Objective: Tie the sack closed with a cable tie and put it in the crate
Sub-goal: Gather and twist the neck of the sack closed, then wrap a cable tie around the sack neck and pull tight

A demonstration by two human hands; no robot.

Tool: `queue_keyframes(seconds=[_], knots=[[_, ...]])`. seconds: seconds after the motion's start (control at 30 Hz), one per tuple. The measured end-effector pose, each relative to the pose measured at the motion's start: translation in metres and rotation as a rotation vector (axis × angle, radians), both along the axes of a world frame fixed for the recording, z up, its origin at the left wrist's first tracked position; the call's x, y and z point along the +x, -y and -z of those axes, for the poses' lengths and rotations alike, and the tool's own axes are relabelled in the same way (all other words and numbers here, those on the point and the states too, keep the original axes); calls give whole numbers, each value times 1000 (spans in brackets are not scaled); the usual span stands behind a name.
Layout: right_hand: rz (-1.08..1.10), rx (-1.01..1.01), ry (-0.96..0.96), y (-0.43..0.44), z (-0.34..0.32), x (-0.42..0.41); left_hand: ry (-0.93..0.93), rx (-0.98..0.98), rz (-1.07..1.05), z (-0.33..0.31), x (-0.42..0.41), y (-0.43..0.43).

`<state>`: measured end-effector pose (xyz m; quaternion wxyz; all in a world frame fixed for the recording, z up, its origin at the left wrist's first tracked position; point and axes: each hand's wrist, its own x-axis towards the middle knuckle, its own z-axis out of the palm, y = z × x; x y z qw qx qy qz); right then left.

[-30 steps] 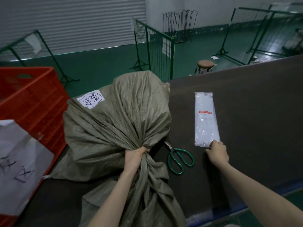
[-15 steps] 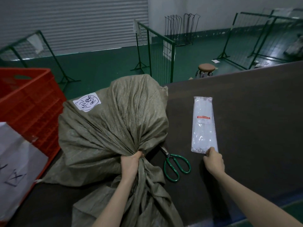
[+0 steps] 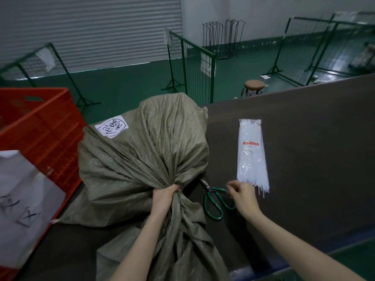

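A full olive woven sack (image 3: 142,155) with a white handwritten label (image 3: 111,128) lies on the dark table (image 3: 316,159). My left hand (image 3: 164,199) is clenched around its gathered, twisted neck. To the right lies a clear pack of white cable ties (image 3: 251,155), several tie ends sticking out of its near end. My right hand (image 3: 243,199) hovers just left of that end, above the scissors, with its fingertips pinched together. I cannot tell whether a tie is between them. The red crate (image 3: 40,126) stands left of the sack.
Green-handled scissors (image 3: 213,203) lie between sack and tie pack, partly under my right hand. A white sheet with markings (image 3: 24,199) hangs on the crate's near side. Beyond the table are green wire fence panels (image 3: 192,67) and a round stool (image 3: 253,86).
My right hand has drawn back from the pack's near end toward the left, over the scissors. Tie ends now poke out of the pack. My left hand keeps its grip on the neck.
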<state>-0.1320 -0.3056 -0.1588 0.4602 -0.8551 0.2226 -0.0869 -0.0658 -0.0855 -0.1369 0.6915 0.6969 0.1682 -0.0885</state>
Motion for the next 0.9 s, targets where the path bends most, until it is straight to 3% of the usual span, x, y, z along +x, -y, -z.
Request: queue_keyframes(seconds=[0.3,0.37,0.43,0.5,0.57,0.8,0.9], knots=[[-224,-278,396,-56,-44,-7,-153,-81,109,-13,-8,-12],[-276,-172,440,-68,-56,-6,-164,-78,137,-20,-11,-13],[-321,84,487,-80,-68,-4,-175,-65,158,-24,-13,-14],[-315,326,473,-90,-77,-2,-187,-59,179,-28,-17,-16],[-265,399,455,-93,-78,2,-201,-55,196,-32,-20,-17],[-265,206,331,-97,-72,7,-193,-73,202,-39,-26,-23],[-285,238,301,-98,-69,4,-197,-94,201,-38,-27,-23]])
